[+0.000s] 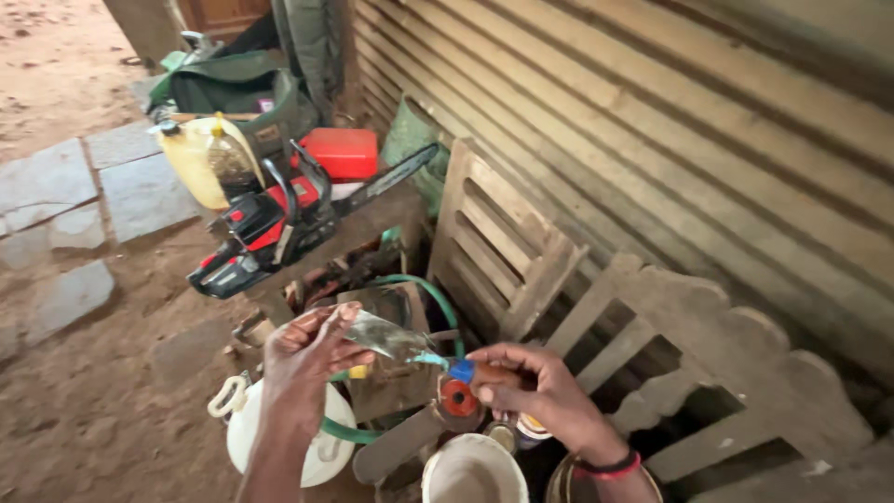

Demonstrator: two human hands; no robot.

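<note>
My left hand [303, 359] pinches a crumpled clear plastic bottle piece, like a cut funnel [384, 335], held tilted toward the right. My right hand [540, 391] grips a small brown bottle [489, 374] with a blue neck [460, 370], its mouth touching the narrow end of the clear plastic. A black and red band circles my right wrist. Both hands hover above a white bucket [472, 470] and a round red-centred part [457, 399].
A red and black chainsaw [279, 219] lies on a wooden stand, with a yellow jerrycan [200, 158] and red container [343, 151] behind. A white jug [244, 424], green hose [438, 298] and wooden slatted frames [503, 251] lean by a plank wall.
</note>
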